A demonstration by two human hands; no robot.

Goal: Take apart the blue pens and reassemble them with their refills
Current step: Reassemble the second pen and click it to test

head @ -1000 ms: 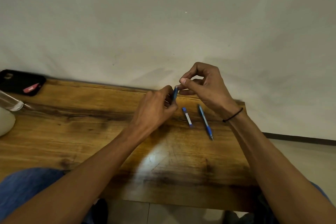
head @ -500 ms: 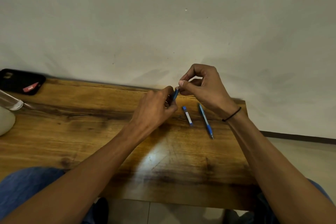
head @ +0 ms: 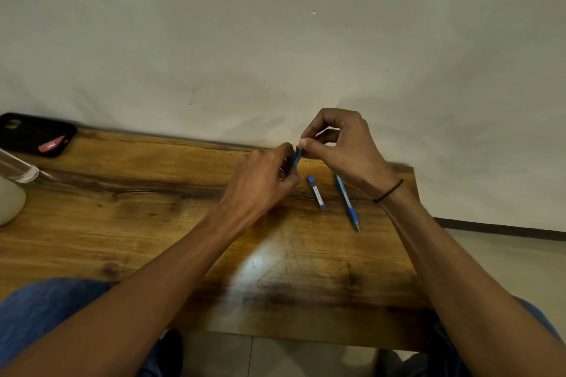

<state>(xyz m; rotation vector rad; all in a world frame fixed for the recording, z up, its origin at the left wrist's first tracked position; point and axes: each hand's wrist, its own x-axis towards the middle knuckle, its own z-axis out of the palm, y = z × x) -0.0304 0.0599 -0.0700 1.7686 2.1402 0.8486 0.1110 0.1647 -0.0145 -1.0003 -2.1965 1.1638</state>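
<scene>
My left hand grips a blue pen part that points up and to the right, most of it hidden in my fingers. My right hand pinches the top end of that same part between thumb and forefinger. On the wooden table, just right of my left hand, lies a short blue pen piece with a white label. A whole blue pen lies beside it, partly under my right wrist, its tip toward me.
A black phone case with a red tag sits at the table's far left corner. A clear tube-like object and a white rounded object stand at the left edge. A pale wall runs behind the table.
My right hand has shifted slightly down and closer onto the top of the held pen part. The pieces on the table have not moved.
</scene>
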